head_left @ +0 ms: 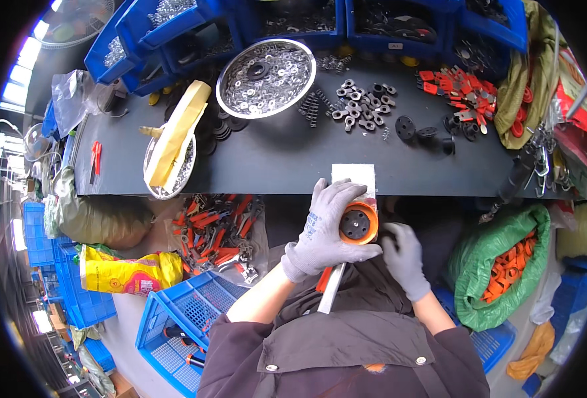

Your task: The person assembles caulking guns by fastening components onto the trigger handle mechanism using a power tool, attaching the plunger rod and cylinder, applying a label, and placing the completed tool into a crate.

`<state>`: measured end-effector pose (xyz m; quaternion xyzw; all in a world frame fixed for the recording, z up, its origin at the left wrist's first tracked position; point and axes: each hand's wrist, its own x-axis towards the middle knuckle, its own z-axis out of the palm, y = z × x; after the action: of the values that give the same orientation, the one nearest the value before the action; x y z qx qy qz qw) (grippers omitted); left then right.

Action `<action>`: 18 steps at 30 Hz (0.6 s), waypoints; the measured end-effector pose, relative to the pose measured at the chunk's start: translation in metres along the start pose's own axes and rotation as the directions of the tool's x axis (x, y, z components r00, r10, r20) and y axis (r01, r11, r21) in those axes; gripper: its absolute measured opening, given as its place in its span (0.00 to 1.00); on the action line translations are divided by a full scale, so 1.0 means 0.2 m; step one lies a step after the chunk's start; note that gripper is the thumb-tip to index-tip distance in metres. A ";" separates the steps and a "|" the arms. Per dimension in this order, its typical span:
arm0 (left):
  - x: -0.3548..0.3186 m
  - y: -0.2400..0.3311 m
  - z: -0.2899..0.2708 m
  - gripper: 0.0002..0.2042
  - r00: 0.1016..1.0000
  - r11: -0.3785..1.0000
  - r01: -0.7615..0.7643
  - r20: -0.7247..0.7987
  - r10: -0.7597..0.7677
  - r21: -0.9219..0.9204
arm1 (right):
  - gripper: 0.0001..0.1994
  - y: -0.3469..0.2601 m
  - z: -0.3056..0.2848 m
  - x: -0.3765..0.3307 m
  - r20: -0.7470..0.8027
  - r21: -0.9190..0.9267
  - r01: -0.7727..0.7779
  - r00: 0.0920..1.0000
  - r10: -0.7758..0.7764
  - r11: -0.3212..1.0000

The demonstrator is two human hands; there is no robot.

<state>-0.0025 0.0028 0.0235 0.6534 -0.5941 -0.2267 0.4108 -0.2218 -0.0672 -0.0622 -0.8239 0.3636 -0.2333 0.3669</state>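
Above my lap, my left hand (324, 229) is wrapped round a hand tool with an orange round housing (373, 225) and a black holed disc (356, 225) in its centre. A flat metal bar (332, 289) with a red-orange part beside it sticks out below that hand. Close to the housing's right side, my right hand (405, 257) has its fingers curled in; what they hold, if anything, is hidden. Both hands wear grey gloves. Just beyond the tool, a pale rectangular plate (354, 174) lies at the table's front edge.
On the dark table (267, 159) stand a bowl of washers (267, 79) and a smaller bowl (186, 169) under yellow card (178, 136). Metal links (363, 106), springs (312, 106), black discs (405, 128) and red clips (462, 93) lie behind. A green sack (466, 292) and blue crate (174, 331) flank me.
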 end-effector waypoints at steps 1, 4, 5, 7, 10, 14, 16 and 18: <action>0.00 0.00 0.00 0.47 1.000 1.000 -0.008 0.012 0.008 0.020 | 0.19 0.09 0.11 -0.01 0.130 -0.017 -0.137 0.982 0.138 0.990; 0.01 0.01 0.01 0.45 0.999 0.998 -0.043 -0.021 0.044 0.046 | 0.22 0.26 0.41 0.10 0.224 0.532 -0.182 0.972 0.070 0.827; 0.00 0.00 0.02 0.43 0.998 0.997 -0.059 -0.034 0.061 0.044 | 0.22 0.27 0.43 0.10 0.231 0.533 -0.183 0.971 0.066 0.826; 0.01 0.00 0.04 0.37 0.992 0.996 -0.080 -0.091 0.083 0.036 | 0.22 0.21 0.53 0.24 0.249 0.511 -0.178 0.967 0.053 0.841; 0.01 0.00 0.04 0.35 0.997 0.998 -0.053 -0.052 0.051 -0.028 | 0.22 0.24 0.54 0.16 0.276 0.475 -0.170 0.960 0.038 0.864; 0.03 -0.02 0.05 0.31 0.998 0.984 -0.030 -0.066 0.019 -0.178 | 0.23 0.22 0.59 0.19 0.307 0.417 -0.175 0.951 0.043 0.892; 0.04 -0.03 0.04 0.30 0.999 0.983 -0.037 -0.040 0.030 -0.180 | 0.23 0.22 0.62 0.23 0.318 0.391 -0.177 0.947 0.048 0.903; 0.04 -0.04 0.03 0.30 0.999 0.983 -0.046 -0.017 0.043 -0.178 | 0.23 0.21 0.65 0.21 0.329 0.368 -0.174 0.943 0.047 0.913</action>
<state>-0.0011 -0.0079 0.0147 0.6020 -0.5832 -0.2654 0.4764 -0.1294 -0.0618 -0.1698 -0.7379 0.2934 -0.1463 0.5899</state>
